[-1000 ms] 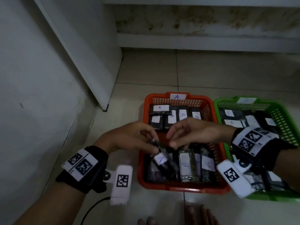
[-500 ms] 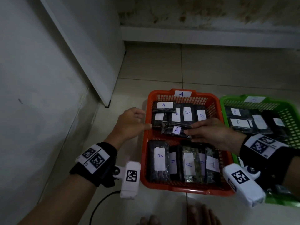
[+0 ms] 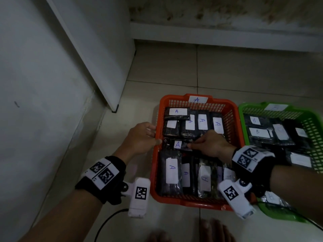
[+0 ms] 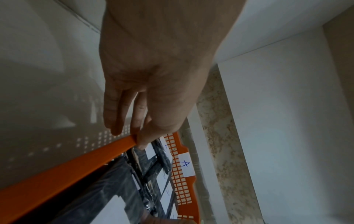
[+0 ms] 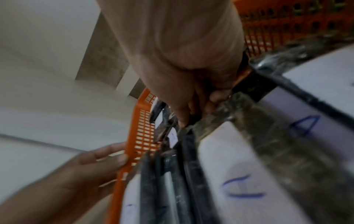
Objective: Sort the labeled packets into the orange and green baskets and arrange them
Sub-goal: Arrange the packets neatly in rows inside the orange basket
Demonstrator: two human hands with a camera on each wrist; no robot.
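The orange basket [image 3: 174, 200], tagged A, holds two rows of dark packets with white A labels. Across the gap between the rows lies one more A packet [image 3: 177, 144]. My right hand [image 3: 193, 144] reaches in from the right and pinches that packet's right end; in the right wrist view its curled fingers [image 5: 184, 116] grip the dark wrapper. My left hand [image 3: 155, 135] holds the basket's left rim [image 4: 76, 165], thumb inside and fingers [image 4: 114, 127] outside. The green basket [image 3: 314, 130] at the right holds B packets.
The baskets stand side by side on a tiled floor. A white wall and a white panel [image 3: 97, 55] close off the left, and a stained wall with a ledge runs along the back. A black cable [image 3: 108, 219] and bare toes [image 3: 215, 231] lie near the bottom edge.
The left hand let go of the A packet and moved to the basket's left rim. The right hand carried the packet away from the near row and laid it crosswise in the middle.
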